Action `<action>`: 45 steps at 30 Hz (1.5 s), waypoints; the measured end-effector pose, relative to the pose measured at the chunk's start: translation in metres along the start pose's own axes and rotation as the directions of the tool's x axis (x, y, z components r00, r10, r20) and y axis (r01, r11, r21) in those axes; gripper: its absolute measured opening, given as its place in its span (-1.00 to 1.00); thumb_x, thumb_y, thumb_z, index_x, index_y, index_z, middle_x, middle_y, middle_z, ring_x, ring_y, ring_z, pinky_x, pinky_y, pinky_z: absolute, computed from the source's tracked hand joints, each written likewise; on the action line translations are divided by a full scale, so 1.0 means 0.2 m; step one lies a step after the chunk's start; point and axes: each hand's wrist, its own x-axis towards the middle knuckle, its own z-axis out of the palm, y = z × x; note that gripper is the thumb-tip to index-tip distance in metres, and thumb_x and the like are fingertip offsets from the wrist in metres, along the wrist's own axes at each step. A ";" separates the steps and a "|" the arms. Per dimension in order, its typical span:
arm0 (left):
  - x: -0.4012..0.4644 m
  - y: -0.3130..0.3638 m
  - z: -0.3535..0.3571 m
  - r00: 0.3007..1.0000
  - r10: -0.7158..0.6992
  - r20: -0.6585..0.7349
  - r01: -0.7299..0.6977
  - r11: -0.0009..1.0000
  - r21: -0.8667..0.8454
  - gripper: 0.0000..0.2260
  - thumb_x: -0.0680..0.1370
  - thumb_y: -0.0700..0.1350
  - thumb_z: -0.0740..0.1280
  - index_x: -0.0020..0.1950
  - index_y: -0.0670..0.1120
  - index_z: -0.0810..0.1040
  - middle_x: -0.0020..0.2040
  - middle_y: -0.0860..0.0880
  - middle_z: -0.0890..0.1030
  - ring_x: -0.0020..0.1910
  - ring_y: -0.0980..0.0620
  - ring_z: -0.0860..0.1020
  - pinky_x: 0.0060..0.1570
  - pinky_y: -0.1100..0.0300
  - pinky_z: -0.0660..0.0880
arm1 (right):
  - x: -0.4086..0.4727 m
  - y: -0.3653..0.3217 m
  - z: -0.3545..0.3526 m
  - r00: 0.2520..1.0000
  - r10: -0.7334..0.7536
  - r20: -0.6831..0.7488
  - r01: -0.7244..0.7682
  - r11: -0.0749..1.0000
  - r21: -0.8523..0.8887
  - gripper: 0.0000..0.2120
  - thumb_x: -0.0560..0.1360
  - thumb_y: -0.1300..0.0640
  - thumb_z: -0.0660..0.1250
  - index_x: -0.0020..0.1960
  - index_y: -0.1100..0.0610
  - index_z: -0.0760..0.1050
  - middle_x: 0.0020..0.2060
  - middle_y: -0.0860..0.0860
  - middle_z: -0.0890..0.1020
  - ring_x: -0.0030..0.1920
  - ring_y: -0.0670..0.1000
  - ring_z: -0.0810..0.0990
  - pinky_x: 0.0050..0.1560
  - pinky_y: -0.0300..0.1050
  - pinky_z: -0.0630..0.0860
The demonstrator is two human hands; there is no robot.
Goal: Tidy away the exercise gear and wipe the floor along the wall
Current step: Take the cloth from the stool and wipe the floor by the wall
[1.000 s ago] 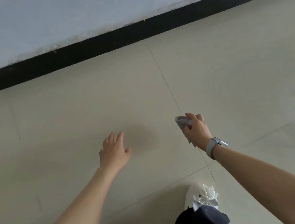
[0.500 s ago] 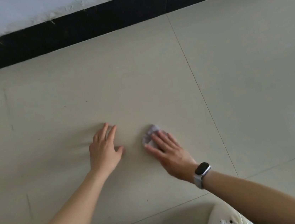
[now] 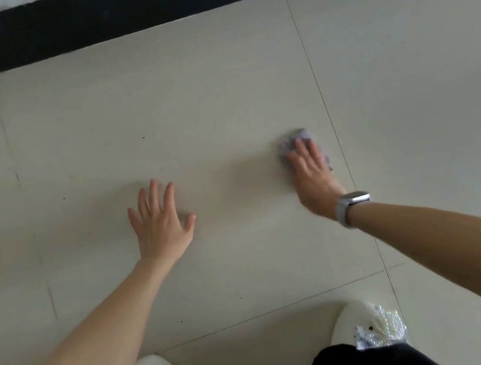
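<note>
My right hand (image 3: 312,176) lies flat on a small grey cloth (image 3: 294,140), pressing it onto the pale floor tile (image 3: 194,112) just left of a grout line. A silver watch sits on that wrist. Most of the cloth is hidden under the fingers. My left hand (image 3: 161,222) rests open on the same tile, fingers spread, about a forearm's length left of the cloth, holding nothing. No exercise gear is in view.
A black skirting strip (image 3: 92,21) runs along the wall at the top. Grout lines (image 3: 324,111) cross the floor. My two white beaded shoes (image 3: 371,324) stand at the bottom edge. Small dark specks dot the tile.
My right hand has slid the cloth to the right, away from my left hand, which has stayed planted on the tile. The view has dropped closer to the floor.
</note>
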 end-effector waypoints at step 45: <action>0.19 -0.94 -0.06 0.956 -0.266 -0.120 0.220 0.927 -0.305 -0.57 0.57 0.00 0.10 0.46 0.13 0.22 0.54 0.04 0.10 0.53 0.03 0.03 0.39 -0.06 -0.05 | 0.48 -0.97 0.27 0.947 -0.317 -0.050 0.321 0.937 0.137 -0.35 0.38 0.47 0.04 0.42 0.09 0.28 0.46 0.12 0.22 0.48 0.19 0.10 0.51 0.05 -0.08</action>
